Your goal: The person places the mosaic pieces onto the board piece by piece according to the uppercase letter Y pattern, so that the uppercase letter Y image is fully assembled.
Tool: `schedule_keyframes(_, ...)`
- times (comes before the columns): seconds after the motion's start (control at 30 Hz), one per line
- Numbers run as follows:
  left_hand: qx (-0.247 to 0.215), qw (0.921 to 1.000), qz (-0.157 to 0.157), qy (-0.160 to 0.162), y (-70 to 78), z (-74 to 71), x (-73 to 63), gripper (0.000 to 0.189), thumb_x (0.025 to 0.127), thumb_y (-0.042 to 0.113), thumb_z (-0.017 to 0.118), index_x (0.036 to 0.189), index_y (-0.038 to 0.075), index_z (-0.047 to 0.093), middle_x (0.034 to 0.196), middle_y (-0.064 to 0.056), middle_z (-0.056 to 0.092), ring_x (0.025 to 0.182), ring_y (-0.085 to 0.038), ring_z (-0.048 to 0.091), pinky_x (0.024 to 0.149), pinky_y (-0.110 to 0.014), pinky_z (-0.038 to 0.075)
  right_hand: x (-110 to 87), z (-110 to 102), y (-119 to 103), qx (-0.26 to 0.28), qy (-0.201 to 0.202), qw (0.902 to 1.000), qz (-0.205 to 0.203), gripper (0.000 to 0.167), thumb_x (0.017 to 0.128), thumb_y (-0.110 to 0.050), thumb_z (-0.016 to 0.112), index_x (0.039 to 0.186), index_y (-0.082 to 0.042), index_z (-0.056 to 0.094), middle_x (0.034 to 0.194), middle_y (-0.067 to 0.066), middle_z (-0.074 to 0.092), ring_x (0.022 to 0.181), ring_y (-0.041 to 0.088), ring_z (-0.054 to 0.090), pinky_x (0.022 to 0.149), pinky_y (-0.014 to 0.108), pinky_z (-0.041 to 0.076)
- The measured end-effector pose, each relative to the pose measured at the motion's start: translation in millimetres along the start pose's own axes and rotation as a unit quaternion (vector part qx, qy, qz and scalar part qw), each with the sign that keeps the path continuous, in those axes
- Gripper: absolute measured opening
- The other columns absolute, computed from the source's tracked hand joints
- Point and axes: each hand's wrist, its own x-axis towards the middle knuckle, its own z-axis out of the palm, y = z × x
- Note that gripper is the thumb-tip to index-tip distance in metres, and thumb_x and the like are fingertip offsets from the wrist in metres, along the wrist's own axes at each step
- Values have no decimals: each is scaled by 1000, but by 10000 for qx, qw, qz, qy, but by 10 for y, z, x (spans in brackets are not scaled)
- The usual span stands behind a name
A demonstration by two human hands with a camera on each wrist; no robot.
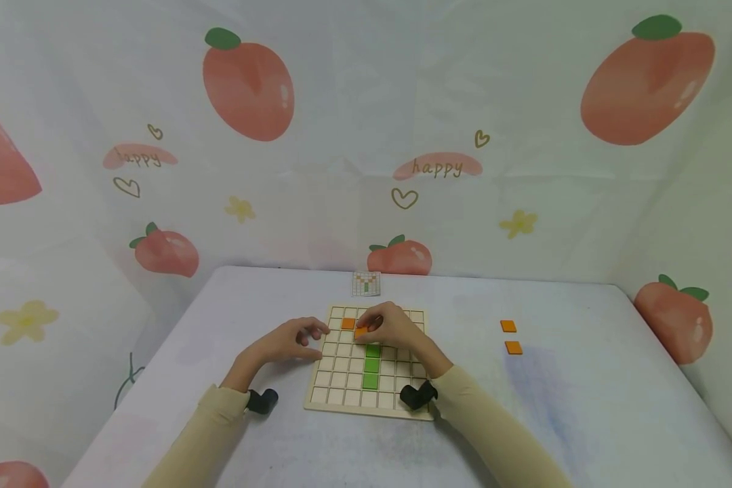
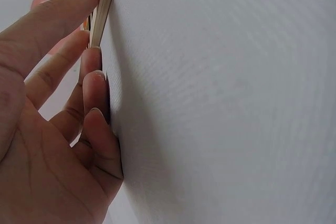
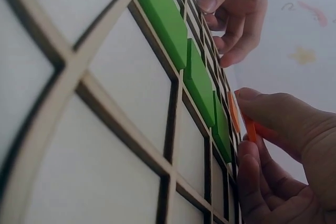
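A wooden grid board [image 1: 366, 411] lies on the table. Between thumb and fingers, my right hand [image 1: 396, 330] pinches an orange square tile [image 1: 361, 333] over the upper part of the grid. The right wrist view has this tile [image 3: 251, 130] tilted on edge near the board's surface; whether it touches the grid is hard to tell. To its left, another orange tile [image 1: 348, 324] sits in a cell. Three green tiles [image 1: 371, 365] form a column below. My left hand [image 1: 288, 341] rests its thumb [image 2: 79, 1] and fingertips against the board's left edge, fingers loosely bent.
Two loose orange tiles [image 1: 510, 337] lie on the table right of the board. Behind the board is a small pattern card [image 1: 366, 284] with a coloured grid. A white cloth printed with fruit [image 1: 248, 91] hangs along the table's back.
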Motion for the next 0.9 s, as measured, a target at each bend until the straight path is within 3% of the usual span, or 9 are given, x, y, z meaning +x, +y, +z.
schedule_keyframes(0.3, 47, 10000, 8, 14, -11, 2, 17, 43, 86, 17, 83, 125, 11, 66, 104, 0, 59, 88, -21, 53, 78, -37, 45, 13, 25, -1, -172, 46, 9998, 72, 18, 81, -8, 86, 96, -2, 77, 87, 3, 69, 74, 11, 59, 70, 26, 50)
schedule_keyframes(0.6, 59, 10000, 53, 13, 11, 6, -7, 43, 86, 18, 83, 125, 9, 66, 104, 0, 59, 86, -19, 53, 76, -33, 45, 2, 54, 31, -214, 39, 9996, -194, 18, 81, -5, 84, 94, 2, 75, 83, 3, 66, 73, 11, 57, 68, 26, 49)
schedule_keyframes(0.9, 24, 10000, -63, 15, 13, 0, 6, 44, 86, 17, 83, 125, 11, 66, 104, 0, 58, 88, -20, 53, 77, -35, 45, 10, 50, -18, -265, 30, 9995, 177, 18, 81, -7, 86, 94, -1, 76, 82, 0, 65, 74, 12, 56, 69, 26, 48)
